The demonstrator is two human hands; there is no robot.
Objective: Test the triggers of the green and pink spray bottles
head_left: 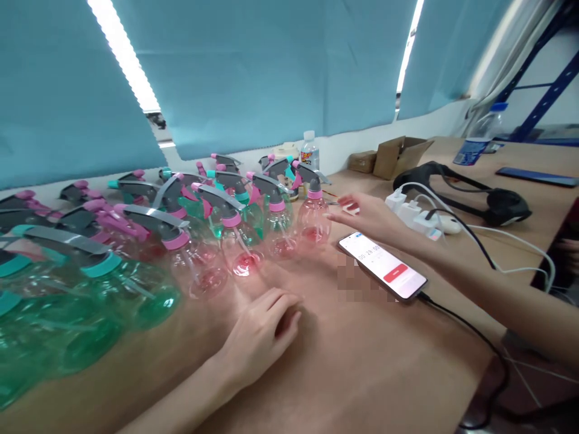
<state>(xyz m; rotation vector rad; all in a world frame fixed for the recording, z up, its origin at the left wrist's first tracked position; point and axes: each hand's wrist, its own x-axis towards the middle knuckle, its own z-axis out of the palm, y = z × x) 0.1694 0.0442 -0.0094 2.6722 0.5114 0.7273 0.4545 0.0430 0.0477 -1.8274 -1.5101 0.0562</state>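
Note:
My left hand (263, 330) rests on the table, its fingers loosely curled and the thumb apart, with nothing visible in it. My right hand (368, 216) is held over the table with fingers apart. Its fingertips are close to a clear pink spray bottle (313, 218) with a pink collar and grey trigger head; I cannot tell whether they touch. Beside that bottle stand two more pink spray bottles (246, 256), nearer my left hand. Below my right hand lies a phone (382, 265) with a timer and a red button on its screen.
Green spray bottles (136, 295) and more pink ones crowd the left of the table (362, 361). At the back are a small labelled bottle (309, 150) and a cardboard box (400, 157). Rightward lie white plugs (414, 214), cables, a black headset strap (456, 193) and a water bottle (479, 135).

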